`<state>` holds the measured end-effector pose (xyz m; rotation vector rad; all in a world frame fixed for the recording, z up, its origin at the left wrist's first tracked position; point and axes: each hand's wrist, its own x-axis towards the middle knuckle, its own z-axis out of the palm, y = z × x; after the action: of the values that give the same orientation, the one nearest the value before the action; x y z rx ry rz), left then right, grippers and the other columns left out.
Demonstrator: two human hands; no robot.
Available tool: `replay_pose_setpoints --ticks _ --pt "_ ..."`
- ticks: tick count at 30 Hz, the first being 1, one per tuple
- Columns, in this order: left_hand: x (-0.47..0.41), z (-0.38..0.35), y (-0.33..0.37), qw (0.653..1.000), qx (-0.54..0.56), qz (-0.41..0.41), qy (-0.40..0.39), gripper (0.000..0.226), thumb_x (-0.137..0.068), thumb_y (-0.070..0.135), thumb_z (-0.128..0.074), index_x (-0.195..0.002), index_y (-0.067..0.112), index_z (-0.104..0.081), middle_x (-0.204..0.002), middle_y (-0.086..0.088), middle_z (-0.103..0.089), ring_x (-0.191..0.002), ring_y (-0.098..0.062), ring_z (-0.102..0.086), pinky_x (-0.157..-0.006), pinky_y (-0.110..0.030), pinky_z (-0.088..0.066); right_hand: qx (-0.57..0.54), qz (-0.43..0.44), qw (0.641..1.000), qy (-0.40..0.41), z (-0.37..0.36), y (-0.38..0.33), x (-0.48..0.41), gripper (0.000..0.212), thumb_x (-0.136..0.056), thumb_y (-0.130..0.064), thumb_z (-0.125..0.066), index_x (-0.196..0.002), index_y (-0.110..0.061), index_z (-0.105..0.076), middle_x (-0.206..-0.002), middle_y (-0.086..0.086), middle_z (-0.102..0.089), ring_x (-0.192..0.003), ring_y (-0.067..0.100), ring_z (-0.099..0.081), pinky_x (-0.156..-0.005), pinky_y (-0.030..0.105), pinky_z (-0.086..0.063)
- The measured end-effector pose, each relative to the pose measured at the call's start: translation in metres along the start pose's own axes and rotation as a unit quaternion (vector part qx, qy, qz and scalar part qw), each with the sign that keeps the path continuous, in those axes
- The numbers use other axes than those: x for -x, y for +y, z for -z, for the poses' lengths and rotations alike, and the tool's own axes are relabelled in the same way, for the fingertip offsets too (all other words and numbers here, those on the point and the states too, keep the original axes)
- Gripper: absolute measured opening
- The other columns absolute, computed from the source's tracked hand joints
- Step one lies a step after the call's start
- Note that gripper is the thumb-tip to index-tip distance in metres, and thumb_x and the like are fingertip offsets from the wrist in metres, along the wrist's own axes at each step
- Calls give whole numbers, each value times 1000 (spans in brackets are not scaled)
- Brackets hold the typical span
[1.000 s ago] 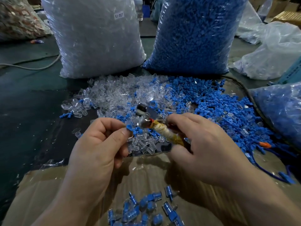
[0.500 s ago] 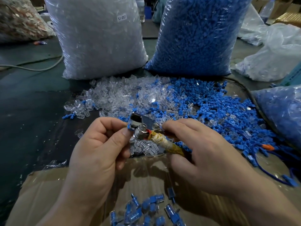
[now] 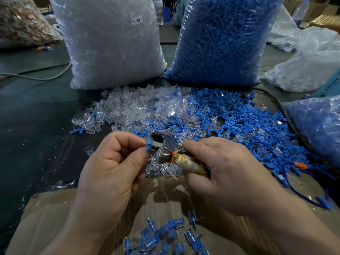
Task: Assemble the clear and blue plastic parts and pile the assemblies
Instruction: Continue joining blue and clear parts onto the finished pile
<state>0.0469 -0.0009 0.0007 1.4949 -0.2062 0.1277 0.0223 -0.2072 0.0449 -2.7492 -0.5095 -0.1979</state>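
Stock as I read it from the head view.

1. Left hand (image 3: 110,172): thumb and forefinger pinched on one blue-and-clear piece (image 3: 149,143), held at the centre of the scene against the head of the tool. I cannot tell whether its two halves are fully seated.
2. Right hand (image 3: 226,175): fingers curled round the tape-wrapped handle of a metal hand tool (image 3: 162,146), its head pointing left toward the pinched piece.
3. Pile of finished assemblies (image 3: 165,236): near edge, between my wrists, on the cardboard sheet (image 3: 55,218). A small cluster, each a blue insert inside a clear cap. This is the done portion.
4. Loose clear parts (image 3: 139,107): a broad heap just beyond the hands, centre-left, on the dark table (image 3: 27,126).
5. Loose blue parts (image 3: 239,122): a wider heap, centre-right, mingling with the clear ones where they meet.
6. Sack of clear parts (image 3: 114,43): far left, full, labelled.
7. Sack of blue parts (image 3: 220,39): far right of it, full.
8. Second bag of blue parts (image 3: 318,126): right edge, partly in view.

Assessment: I judge the work to be at an early stage. The finished pile is small against the loose heaps, and both sacks look unopened. One piece is in hand; after it is dropped on the near pile, the same pairing repeats for everything spread beyond.
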Motion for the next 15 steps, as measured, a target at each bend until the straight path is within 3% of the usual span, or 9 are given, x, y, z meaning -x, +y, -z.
replay_pose_setpoints --ticks 4,10,15 --pt "0 1 -2 999 -34 -30 3 18 -76 45 -72 -91 35 -69 -61 5 -60 -49 -5 -52 -40 -16 -40 -1 -6 1000 -2 0 -1 0 62 -77 -52 -39 -128 -24 -61 -85 -12 -60 -81 12 -54 -70 29 -46" --pt "0 1 -3 996 -67 -51 17 20 -79 47 -68 -95 35 -68 -62 3 -60 -49 -5 -51 -41 -16 -40 -4 -11 1000 -6 1 -2 -1 58 -77 -51 -40 -124 -25 -63 -82 -14 -57 -77 9 -49 -68 24 -35" --pt "0 1 -4 995 -69 -61 22 18 -82 46 -69 -97 35 -68 -63 5 -60 -49 -5 -51 -41 -17 -40 -3 -5 1000 -4 2 -3 -1 56 -77 -50 -40 -122 -26 -63 -78 -16 -52 -73 6 -44 -66 11 -27"
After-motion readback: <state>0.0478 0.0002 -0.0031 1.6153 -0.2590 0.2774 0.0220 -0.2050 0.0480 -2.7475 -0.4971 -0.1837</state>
